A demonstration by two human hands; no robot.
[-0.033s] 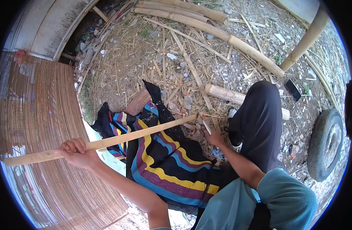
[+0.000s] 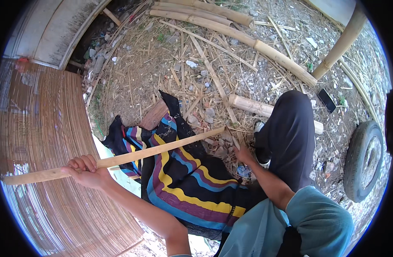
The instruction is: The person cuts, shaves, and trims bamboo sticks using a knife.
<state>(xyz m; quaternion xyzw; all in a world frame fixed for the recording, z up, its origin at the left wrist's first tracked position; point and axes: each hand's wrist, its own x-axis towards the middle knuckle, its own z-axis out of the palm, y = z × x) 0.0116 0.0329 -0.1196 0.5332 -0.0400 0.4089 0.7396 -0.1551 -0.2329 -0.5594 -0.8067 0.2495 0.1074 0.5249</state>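
A long bamboo strip (image 2: 132, 155) is gripped by the closed left hand (image 2: 87, 171); its far end is pinched by the right hand (image 2: 242, 153).

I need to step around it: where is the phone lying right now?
In the head view, the phone lies on the littered ground at upper right, between the raised knee and the tyre.

change: none visible | left hand (image 2: 87, 171) and bamboo strip (image 2: 132, 156) as before | right hand (image 2: 243, 153) unmoved

Bamboo poles (image 2: 230, 30) lie at my twelve o'clock. A woven mat (image 2: 42, 128) spreads at nine. A tyre (image 2: 364, 160) and a dark phone (image 2: 326, 100) sit at three.
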